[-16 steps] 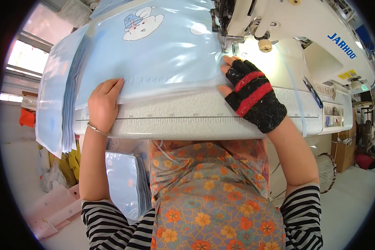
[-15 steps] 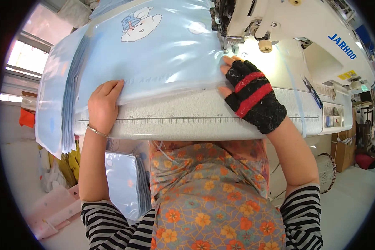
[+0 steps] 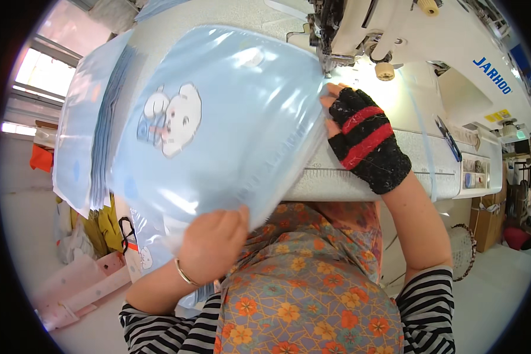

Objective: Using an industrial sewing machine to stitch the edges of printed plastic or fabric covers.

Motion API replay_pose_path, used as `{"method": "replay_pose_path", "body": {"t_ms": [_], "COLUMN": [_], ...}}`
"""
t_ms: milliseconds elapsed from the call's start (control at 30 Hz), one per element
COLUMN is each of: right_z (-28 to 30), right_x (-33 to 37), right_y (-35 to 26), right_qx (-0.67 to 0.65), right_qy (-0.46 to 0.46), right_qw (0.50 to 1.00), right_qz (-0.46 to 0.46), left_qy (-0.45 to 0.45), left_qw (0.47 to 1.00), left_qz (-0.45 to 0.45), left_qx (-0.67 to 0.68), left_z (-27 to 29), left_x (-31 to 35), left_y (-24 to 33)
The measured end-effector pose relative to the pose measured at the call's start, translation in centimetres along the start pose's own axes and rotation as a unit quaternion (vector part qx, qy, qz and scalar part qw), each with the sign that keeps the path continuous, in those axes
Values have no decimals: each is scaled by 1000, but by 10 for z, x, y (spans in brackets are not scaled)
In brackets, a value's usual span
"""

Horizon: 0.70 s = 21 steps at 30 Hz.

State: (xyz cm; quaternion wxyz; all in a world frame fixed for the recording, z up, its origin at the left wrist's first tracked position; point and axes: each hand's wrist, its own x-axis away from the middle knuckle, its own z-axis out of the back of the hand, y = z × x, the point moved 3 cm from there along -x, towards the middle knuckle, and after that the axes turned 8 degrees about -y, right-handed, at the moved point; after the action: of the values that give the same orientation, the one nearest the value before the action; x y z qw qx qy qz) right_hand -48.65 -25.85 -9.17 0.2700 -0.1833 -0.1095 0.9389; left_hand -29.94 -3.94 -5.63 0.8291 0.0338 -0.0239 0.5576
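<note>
A glossy light-blue plastic-covered sheet (image 3: pixel 230 112) with a white cartoon puppy print lies turned at an angle across the sewing machine bed. Its near corner reaches over the table's front edge toward my apron. My left hand (image 3: pixel 215 242), blurred and wearing a bangle, is closed on that near edge. In a black fingerless glove with red stripes, my right hand (image 3: pixel 366 138) pinches the sheet's right corner, close beside the presser foot (image 3: pixel 329 74). The fingertips rest at the edge of the sheet; what lies under them is hidden. The sewing machine (image 3: pixel 419 47) has its lamp lit.
A stack of similar blue sheets (image 3: pixel 88 124) hangs over the table's left end. Scissors-like snips (image 3: pixel 448 138) lie right of my glove, near a small compartment tray (image 3: pixel 475 171). A printed ruler (image 3: pixel 318 173) runs along the front edge. Below sit yellow cloth (image 3: pixel 106 227) and a cardboard box (image 3: pixel 488 221).
The sheet has rotated, its left side swinging toward me. My left hand has moved right and nearer, off the table's edge, with the sheet. My right hand has shifted only slightly.
</note>
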Motion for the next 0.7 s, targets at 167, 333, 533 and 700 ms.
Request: {"method": "replay_pose_path", "body": {"t_ms": [167,333,533,700], "right_z": [-1,1,5,6], "right_x": [4,7,16,15], "right_y": [2,1,-4,-7], "right_qx": [11,6,-14,3], "right_qy": [34,43,37,43], "right_qw": [999,998,998,997], "right_qz": [16,34,53,59], "left_qy": [-5,-6,-7,225], "left_qw": [991,986,946,868], "left_qz": [-36,-66,31,438], "left_qx": [130,153,322,61], "left_z": [-3,-12,6,-34], "left_x": [-20,-44,-11,96], "left_y": [36,57,26,-75]}}
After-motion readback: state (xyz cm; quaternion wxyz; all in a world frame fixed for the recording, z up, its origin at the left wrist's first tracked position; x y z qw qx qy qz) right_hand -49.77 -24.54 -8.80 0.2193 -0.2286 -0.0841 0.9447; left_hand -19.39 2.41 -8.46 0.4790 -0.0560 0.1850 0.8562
